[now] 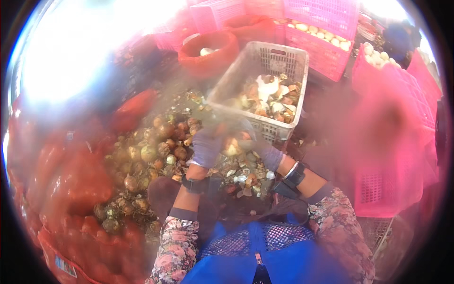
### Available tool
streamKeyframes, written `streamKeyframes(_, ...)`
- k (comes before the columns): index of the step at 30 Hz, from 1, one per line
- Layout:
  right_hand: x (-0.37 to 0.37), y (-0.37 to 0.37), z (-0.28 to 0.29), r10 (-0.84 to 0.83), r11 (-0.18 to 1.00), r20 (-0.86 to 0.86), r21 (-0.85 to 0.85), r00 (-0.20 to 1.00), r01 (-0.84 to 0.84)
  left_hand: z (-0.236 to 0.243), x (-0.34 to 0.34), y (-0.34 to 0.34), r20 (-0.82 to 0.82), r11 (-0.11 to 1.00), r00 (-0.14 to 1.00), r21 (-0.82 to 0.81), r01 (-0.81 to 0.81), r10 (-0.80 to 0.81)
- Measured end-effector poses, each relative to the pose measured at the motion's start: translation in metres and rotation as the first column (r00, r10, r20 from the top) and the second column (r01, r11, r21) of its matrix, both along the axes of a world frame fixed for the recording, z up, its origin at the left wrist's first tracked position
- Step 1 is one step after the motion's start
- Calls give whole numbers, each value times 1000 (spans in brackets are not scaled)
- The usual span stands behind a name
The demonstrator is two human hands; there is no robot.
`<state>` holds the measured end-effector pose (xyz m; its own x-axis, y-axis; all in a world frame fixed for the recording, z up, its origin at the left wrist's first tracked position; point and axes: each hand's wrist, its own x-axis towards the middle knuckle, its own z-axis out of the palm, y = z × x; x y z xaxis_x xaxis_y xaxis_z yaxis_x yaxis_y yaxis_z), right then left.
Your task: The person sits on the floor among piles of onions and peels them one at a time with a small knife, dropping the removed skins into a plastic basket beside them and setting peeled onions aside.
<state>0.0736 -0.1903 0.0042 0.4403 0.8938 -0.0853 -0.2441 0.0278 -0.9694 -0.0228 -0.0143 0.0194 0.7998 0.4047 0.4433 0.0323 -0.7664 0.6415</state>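
Both my hands wear thin purple gloves and meet just below a grey crate, in a hazy part of the head view. My left hand (206,146) is curled at the side of a pale, partly peeled onion (231,148). On the onion's other side, my right hand (266,150) has its fingers bent in toward it; blur hides their tips and anything small in them. Below the hands lie onion skins and scraps (246,177). A heap of unpeeled onions (161,146) spreads to the left of my left hand.
The grey crate (227,106) holds onion skins. A red basket (208,52) stands behind it. At the back, a pink crate (321,56) holds peeled onions; more pink crates (383,189) are stacked at right. Red mesh sacks (71,180) fill the left side.
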Motion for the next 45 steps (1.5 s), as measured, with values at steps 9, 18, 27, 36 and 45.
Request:
streamKeyframes(9, -11, -4, 2, 24, 999, -467, -12, 884, -33, -9, 3, 28, 242, 247, 948, -951, 189, 206)
streamKeyframes(18, -23, 6, 31, 47, 981, -587, 182, 808, 74, -52, -17, 50, -303, 928, 897, 288, -235, 322)
streamKeyframes(27, -31, 18, 29, -201, 976, -468, -25, 860, 215, 16, -20, -58, 358, 445, 930, -822, 355, -80)
streamKeyframes(36, -19, 21, 7, -306, 949, 430, 64, 849, 309, 4, -30, -42, 397, 479, 916, -794, 373, -55)
streamKeyframes(45, -14, 11, 7, -97, 967, 864, -35, 494, 251, -10, -31, -23, 418, 440, 905, -801, 406, -73)
